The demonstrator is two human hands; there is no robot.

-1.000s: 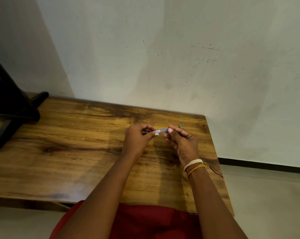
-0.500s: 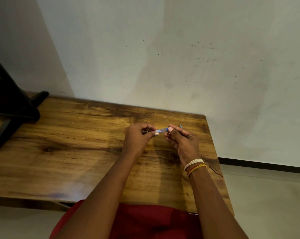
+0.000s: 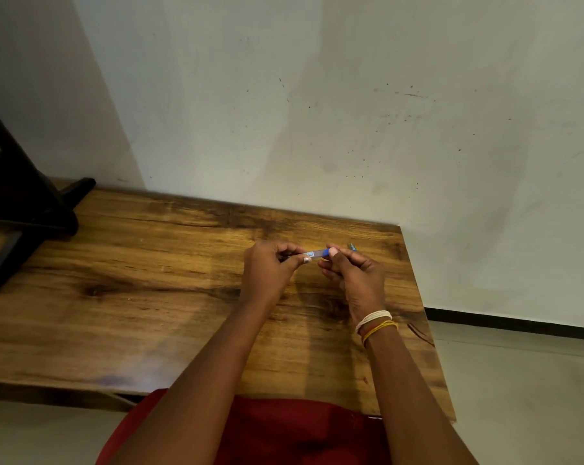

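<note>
A thin blue pen with a clear barrel and a small label is held level above the wooden table. My left hand pinches its left end between thumb and fingers. My right hand pinches the blue right part, and a thin blue-green tip sticks out beyond its knuckles. Both hands hover over the table's far right area, close together. Their fingers hide the pen's ends.
A black stand with angled legs sits on the table's far left. A pale wall rises right behind the table. The table's right edge drops to a tiled floor. Red clothing lies at the near edge.
</note>
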